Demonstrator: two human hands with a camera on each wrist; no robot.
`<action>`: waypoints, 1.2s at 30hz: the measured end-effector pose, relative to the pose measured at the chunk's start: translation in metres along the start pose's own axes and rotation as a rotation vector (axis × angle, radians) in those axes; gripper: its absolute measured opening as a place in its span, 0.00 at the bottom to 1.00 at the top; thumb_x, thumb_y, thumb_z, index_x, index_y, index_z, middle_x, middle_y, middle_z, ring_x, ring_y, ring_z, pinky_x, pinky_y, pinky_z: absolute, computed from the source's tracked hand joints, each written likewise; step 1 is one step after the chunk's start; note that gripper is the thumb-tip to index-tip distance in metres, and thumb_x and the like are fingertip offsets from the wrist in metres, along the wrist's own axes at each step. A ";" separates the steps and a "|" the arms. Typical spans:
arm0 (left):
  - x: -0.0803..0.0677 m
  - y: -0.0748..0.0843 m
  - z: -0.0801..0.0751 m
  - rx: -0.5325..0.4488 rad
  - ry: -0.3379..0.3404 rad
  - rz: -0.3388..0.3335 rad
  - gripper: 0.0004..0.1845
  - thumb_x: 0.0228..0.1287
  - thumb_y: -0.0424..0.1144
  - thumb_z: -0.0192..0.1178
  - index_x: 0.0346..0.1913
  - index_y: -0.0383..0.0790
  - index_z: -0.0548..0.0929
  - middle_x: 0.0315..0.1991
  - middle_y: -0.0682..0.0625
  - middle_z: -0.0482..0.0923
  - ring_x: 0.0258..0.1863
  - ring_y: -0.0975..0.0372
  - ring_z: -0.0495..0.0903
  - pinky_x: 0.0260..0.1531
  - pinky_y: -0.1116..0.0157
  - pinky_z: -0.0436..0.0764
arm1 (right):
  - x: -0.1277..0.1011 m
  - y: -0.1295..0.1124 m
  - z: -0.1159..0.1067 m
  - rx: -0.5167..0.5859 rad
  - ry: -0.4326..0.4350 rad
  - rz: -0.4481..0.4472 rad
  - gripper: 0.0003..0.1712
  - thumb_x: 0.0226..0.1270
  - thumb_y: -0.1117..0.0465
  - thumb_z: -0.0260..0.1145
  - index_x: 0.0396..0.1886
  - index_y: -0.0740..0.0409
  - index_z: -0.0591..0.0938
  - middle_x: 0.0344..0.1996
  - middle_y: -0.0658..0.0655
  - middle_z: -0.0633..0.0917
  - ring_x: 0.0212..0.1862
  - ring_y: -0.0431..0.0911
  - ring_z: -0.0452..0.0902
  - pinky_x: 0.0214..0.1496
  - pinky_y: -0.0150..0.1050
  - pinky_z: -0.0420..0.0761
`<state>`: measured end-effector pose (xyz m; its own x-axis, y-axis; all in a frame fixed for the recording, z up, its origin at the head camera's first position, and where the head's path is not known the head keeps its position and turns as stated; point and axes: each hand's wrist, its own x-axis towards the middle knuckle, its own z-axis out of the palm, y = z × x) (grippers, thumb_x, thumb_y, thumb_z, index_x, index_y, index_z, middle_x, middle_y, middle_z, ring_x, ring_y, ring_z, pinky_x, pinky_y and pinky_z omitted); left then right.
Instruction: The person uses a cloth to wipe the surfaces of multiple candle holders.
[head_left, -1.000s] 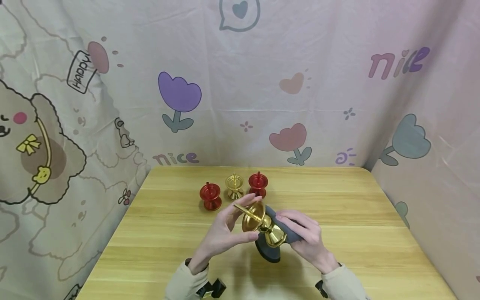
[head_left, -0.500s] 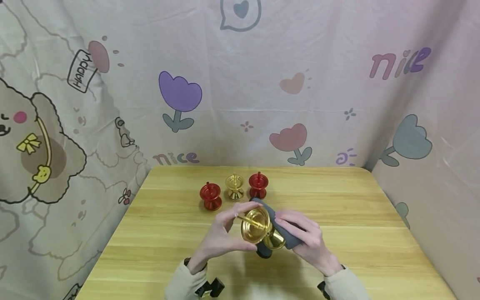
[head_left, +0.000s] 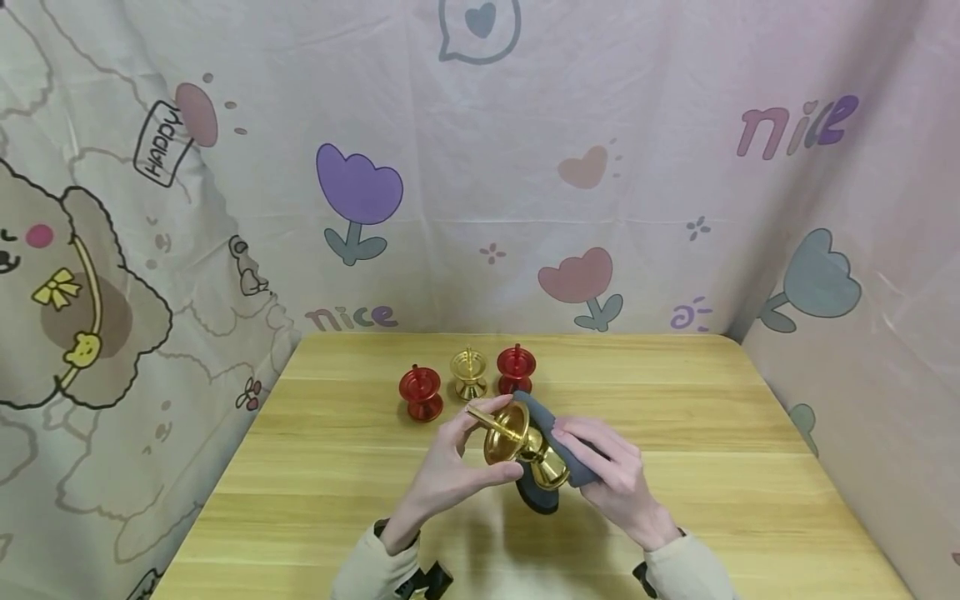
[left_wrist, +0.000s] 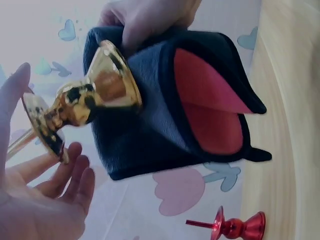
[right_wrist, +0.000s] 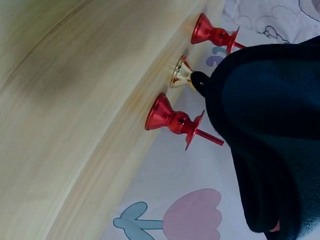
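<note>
Left hand [head_left: 450, 471] gripped a spiked, shiny gold metal candle holder [left_wrist: 77, 102] by its dish, tilted above the pale wooden table [head_left: 675, 400], apparently leaving its flared base free for the folded dark grey-blue cloth [left_wrist: 155, 115] the right hand [head_left: 618, 475] grasped.

Shows as a broad, pale yellow tabletop [head_left: 697, 417] of wood grain, with streaks and plank lines running from side to side and a rounded far right corner. Bears near the far edge, upright and just apart from one another, left to right: a shiny red goblet-shaped holder [head_left: 422, 393] with shallow dish, central spike and flared foot; a shiny gold holder [head_left: 469, 371] of like shape; and a second shiny red holder [head_left: 516, 367]. Places the row from left of centre to about the middle, the leftmost slightly nearer the front.
</note>
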<state>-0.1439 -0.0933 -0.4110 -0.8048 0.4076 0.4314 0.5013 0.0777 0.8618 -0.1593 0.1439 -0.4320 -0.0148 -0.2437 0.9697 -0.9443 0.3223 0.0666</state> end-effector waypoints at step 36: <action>0.006 -0.008 -0.013 -0.129 -0.233 0.144 0.46 0.48 0.27 0.76 0.73 0.38 0.68 0.70 0.40 0.73 0.69 0.60 0.72 0.74 0.61 0.67 | -0.019 0.003 -0.002 0.375 -0.106 0.197 0.25 0.40 0.83 0.63 0.43 0.72 0.87 0.37 0.69 0.87 0.42 0.53 0.87 0.53 0.33 0.86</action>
<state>-0.1569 -0.1038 -0.4116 -0.6264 0.6053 0.4912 0.5479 -0.1064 0.8297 -0.1614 0.1515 -0.4498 -0.2218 -0.3098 0.9245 -0.9738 0.0226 -0.2261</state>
